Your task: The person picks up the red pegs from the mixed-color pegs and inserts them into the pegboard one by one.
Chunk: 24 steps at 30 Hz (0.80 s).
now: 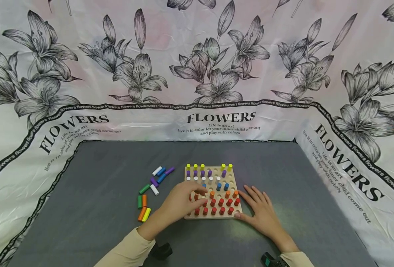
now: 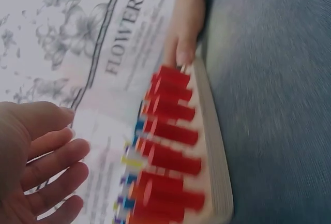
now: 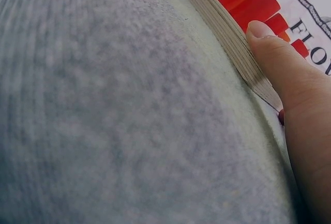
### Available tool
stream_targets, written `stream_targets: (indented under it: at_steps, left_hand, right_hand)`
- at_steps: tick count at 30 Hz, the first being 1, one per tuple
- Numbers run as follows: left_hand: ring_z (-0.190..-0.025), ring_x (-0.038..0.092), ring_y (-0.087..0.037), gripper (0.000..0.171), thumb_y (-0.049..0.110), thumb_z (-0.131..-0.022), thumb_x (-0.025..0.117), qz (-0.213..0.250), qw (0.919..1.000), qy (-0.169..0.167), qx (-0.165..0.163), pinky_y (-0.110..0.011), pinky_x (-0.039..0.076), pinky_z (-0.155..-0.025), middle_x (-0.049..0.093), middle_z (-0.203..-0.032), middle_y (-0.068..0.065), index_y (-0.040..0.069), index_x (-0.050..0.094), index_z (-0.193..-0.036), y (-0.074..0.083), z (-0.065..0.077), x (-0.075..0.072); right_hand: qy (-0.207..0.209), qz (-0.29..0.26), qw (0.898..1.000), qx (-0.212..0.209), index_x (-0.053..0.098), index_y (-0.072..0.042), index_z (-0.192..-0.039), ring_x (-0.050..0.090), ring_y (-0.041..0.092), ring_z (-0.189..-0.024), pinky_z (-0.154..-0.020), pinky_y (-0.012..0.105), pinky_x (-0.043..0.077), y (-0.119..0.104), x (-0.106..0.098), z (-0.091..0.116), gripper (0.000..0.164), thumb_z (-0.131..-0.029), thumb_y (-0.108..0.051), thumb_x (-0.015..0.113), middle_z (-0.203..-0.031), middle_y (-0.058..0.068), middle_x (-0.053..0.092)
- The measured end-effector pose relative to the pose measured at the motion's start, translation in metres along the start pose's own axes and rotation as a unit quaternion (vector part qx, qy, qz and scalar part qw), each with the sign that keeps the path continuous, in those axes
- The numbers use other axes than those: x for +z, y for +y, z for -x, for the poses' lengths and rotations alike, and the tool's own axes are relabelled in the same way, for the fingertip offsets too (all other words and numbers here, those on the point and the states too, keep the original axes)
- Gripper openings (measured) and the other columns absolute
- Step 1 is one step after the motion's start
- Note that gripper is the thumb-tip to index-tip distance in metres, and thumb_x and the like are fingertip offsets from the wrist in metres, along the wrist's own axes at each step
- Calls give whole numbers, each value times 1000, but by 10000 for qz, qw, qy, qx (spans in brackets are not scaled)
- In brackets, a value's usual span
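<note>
A square wooden pegboard lies on the table, holding rows of colored pegs. Two front rows carry red pegs; behind them stand orange pegs, blue pegs, white pegs, purple pegs and yellow pegs. Over the board's left part hovers my left hand, covering some pegs. Its fingers look loosely bent with nothing between them in the left wrist view. My right hand lies at the board's right side, fingers spread, thumb touching the front right corner.
Left of the board lie several loose pegs, among them a green peg, an orange peg, a yellow peg and a white peg. A flower-printed cloth borders the grey table at the back and sides.
</note>
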<state>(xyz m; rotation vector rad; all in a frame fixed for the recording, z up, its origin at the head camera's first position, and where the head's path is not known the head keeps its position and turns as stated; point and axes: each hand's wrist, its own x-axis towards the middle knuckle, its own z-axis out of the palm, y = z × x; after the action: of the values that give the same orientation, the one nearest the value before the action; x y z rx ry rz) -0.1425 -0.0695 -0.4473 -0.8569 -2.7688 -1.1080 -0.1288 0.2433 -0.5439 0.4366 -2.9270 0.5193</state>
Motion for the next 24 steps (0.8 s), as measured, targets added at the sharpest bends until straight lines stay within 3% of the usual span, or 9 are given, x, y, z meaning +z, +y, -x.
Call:
stream_targets:
  at_steps: [9, 17, 24]
  left_hand:
    - [-94, 68, -16, 28, 19, -84, 80, 280, 9963, 516, -629, -41, 57, -86, 71, -102, 3, 18, 71, -111, -28, 30, -26]
    - [-92, 66, -13, 28, 21, -84, 79, 150, 9941, 478, -959, -28, 56, -81, 70, -102, 5, 17, 72, -110, -43, 55, -38]
    - [-91, 65, -15, 29, 21, -83, 80, 100, 9926, 404, -1139, -31, 56, -80, 70, -102, 2, 15, 72, -110, -52, 68, -35]
  right_hand:
    - [87, -17, 9999, -79, 49, -24, -146, 29, 38, -147, -114, 67, 17, -1, -1, -2, 80, -79, -61, 72, -158, 7, 40]
    - [119, -15, 9999, -107, 49, -25, -146, 30, 39, -146, -113, 67, 17, 0, 2, 0, 80, -79, -63, 71, -157, 8, 41]
    - [142, 12, 9999, -93, 50, -25, -146, 30, 39, -146, -113, 67, 17, 1, 1, -1, 81, -79, -64, 71, -157, 8, 41]
